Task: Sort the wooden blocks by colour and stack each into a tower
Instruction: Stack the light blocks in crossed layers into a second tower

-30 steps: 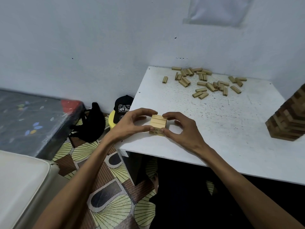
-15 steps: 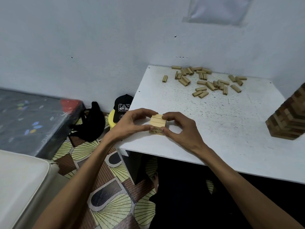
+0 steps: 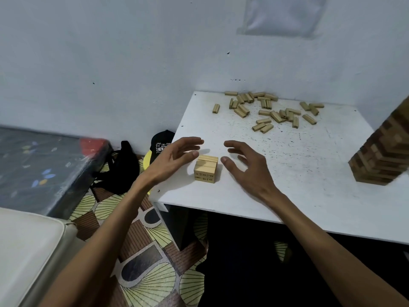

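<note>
Bare forearms point(image 3: 106, 229) all the way, left hand point(image 3: 174, 158) and right hand point(image 3: 245, 168) bare as well; black clothing point(image 3: 243, 273) showed below them.

Small stack point(image 3: 205, 170) between hands, on table point(image 3: 287, 185)

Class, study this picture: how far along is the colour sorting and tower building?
Done: a brown tower stands at the right. In hand: a low pale stack, with left hand and right hand open either side. Left: the loose pale blocks scattered farther back need stacking.
</note>
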Demonstrator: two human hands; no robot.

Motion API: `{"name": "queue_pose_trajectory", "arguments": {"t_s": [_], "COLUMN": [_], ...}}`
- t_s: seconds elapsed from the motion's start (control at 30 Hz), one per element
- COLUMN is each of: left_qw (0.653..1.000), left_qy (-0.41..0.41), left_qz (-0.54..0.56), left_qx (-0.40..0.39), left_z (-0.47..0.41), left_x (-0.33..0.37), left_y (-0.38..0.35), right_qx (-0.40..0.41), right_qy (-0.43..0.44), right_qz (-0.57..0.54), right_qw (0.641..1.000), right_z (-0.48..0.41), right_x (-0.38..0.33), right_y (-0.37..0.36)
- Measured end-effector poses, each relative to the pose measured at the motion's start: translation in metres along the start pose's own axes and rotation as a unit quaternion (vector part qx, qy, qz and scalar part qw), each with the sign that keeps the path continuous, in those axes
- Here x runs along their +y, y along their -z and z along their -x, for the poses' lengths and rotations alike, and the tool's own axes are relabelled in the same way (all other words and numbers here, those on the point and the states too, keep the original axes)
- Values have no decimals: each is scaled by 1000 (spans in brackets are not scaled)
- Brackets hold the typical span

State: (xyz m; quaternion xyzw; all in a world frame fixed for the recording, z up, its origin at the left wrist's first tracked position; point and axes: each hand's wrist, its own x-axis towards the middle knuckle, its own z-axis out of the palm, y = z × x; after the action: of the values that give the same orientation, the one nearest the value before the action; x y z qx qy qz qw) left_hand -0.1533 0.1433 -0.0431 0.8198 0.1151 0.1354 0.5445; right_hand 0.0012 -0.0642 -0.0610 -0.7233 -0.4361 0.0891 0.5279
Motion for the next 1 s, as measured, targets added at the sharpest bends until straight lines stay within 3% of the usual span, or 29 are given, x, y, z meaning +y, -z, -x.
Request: {"name": "queue_pose_trajectory", "arguments": {"t_s": [0.27, 0.57, 1.0], "left_qw": [981, 951, 910], "left_qy": [-23, -25, 7], "left_qz": [-192, -309, -413], "left_qx": [3, -8, -32], "left_z": [-45, -111, -215], "left_x": [39, 69, 40], "left_y": [-22, -81, -117], "right_qx": [1, -79, -70], "right_qy": [12, -28, -60], "right_qz": [134, 342, 358], "right_qw": [991, 936, 929], "right_z": [-20, -41, -91], "right_x": [10, 43, 87], "right_y": [55, 122, 132]}}
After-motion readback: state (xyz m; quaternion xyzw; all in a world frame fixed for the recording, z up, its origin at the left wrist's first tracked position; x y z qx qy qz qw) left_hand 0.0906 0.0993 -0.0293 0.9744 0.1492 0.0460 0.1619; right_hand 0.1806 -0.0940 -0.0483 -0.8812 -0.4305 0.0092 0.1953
